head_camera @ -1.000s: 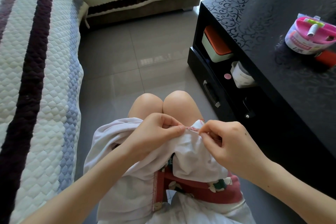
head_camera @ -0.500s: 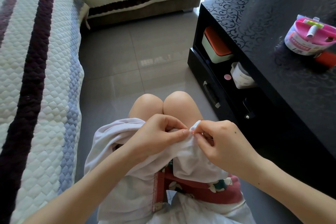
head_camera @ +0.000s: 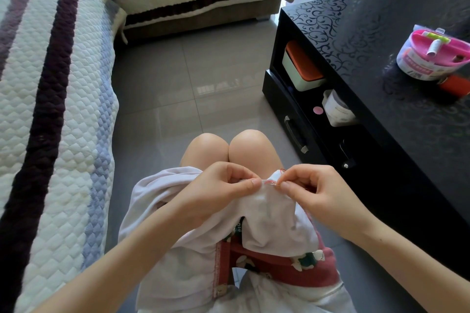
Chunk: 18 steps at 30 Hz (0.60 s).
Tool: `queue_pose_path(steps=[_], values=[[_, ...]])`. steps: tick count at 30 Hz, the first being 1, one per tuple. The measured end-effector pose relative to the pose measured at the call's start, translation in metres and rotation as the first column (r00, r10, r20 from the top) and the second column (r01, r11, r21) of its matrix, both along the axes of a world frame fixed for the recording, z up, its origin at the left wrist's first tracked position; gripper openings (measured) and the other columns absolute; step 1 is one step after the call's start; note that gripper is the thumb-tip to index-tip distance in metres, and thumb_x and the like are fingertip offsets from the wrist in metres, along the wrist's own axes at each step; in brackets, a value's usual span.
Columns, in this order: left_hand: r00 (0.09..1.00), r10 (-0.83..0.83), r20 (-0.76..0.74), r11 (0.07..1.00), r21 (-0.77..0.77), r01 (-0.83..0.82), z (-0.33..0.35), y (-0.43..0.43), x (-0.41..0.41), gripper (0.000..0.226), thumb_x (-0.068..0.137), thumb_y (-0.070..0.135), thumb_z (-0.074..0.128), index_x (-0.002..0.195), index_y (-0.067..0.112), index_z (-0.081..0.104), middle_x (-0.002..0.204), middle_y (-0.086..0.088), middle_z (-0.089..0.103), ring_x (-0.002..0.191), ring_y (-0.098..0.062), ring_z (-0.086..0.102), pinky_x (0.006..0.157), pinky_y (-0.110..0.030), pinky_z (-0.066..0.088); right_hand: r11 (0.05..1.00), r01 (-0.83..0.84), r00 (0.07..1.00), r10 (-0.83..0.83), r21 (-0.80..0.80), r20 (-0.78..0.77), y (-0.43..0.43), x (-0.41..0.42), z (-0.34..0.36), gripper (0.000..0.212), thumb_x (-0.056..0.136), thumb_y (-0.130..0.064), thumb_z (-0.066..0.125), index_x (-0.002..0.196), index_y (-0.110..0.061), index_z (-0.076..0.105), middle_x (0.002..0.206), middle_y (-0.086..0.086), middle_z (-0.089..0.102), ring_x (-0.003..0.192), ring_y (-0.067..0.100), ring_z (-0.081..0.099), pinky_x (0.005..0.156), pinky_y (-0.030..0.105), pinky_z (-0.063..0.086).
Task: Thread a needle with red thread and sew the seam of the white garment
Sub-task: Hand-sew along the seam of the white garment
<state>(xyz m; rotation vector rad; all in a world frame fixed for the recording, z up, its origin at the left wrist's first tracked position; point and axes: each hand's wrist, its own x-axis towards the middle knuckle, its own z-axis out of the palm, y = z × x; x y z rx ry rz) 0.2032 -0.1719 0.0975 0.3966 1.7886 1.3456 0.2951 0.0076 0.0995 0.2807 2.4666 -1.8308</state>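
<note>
White garment point(head_camera: 269, 221) lies bunched on the person's lap over the grey tiled floor point(head_camera: 190, 84). To its right stands a black surface point(head_camera: 381, 46) carrying a pink sewing kit point(head_camera: 432, 56). Left hand point(head_camera: 218, 193) pinches the garment's seam edge. Right hand point(head_camera: 320, 190), fingers curled, pinches the needle point(head_camera: 274, 185) there.

A person seen from their own head. The left forearm point(head_camera: 122, 256) and right forearm point(head_camera: 396, 239) were bare up to the near edge. The left hand point(head_camera: 223, 190) and right hand point(head_camera: 315, 190) had short, plain nails point(head_camera: 255, 182). The knees point(head_camera: 207, 147) were bare. Across the lap ran red cloth point(head_camera: 279, 268) printed with small white cartoon animals and green patches, and nearer lay cream-white cloth point(head_camera: 284, 298); which garment each was could not be told.
</note>
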Motion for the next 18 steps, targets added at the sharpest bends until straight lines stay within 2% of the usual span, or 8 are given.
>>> queue_pose_path(steps=[3,6,10,14,18], values=[[0.995,0.000,0.101,0.997,0.077,-0.008,-0.0005,-0.0007,-0.0010,0.012,0.089,0.022,0.067,0.083,0.013,0.073,0.083,-0.003,0.068,0.082,-0.008,0.060,0.077,-0.022,0.047,0.990,0.020,0.999,-0.013,-0.140,0.051,-0.0010,-0.0002,0.0013,0.020,0.088,0.003,0.061,0.076,-0.010,0.071,0.070,0.006,0.070,0.065,0.006,0.062,0.060,0.014,0.045],[0.979,-0.006,0.203,0.989,0.149,-0.025,-0.0004,-0.0016,-0.0024,0.011,0.082,0.024,0.067,0.080,0.015,0.074,0.083,-0.004,0.069,0.081,-0.009,0.061,0.075,-0.019,0.049,0.963,0.038,0.995,-0.012,-0.267,0.098,-0.0013,-0.0002,0.0034,0.018,0.088,0.003,0.060,0.077,-0.007,0.069,0.070,-0.001,0.069,0.065,-0.001,0.061,0.058,0.010,0.044],[0.931,-0.044,0.363,0.970,0.239,-0.048,0.0014,-0.0019,-0.0036,0.013,0.082,0.016,0.063,0.078,0.012,0.075,0.078,-0.003,0.071,0.074,-0.008,0.066,0.068,-0.018,0.052,0.932,0.040,0.992,0.005,-0.360,0.123,-0.0019,0.0002,0.0053,0.014,0.086,-0.001,0.060,0.077,-0.007,0.069,0.072,0.001,0.067,0.064,0.000,0.060,0.056,0.009,0.044],[0.895,-0.064,0.441,0.960,0.271,-0.064,0.0029,-0.0020,-0.0040,0.015,0.081,0.012,0.060,0.076,0.011,0.074,0.075,-0.004,0.071,0.070,-0.010,0.067,0.066,-0.019,0.053,0.913,0.021,0.991,0.034,-0.407,0.128,-0.0021,-0.0006,0.0066,0.008,0.084,-0.005,0.063,0.077,-0.005,0.067,0.073,0.002,0.066,0.060,-0.002,0.058,0.055,0.008,0.042],[0.883,-0.059,0.467,0.963,0.259,-0.073,0.0011,-0.0012,-0.0023,0.014,0.080,0.012,0.060,0.074,0.009,0.072,0.070,-0.002,0.069,0.064,-0.008,0.065,0.061,-0.018,0.052,0.914,-0.032,0.989,0.086,-0.405,0.117,0.0006,-0.0019,0.0062,0.010,0.083,-0.006,0.066,0.075,-0.010,0.070,0.085,0.013,0.066,0.070,0.001,0.062,0.058,0.009,0.045]])
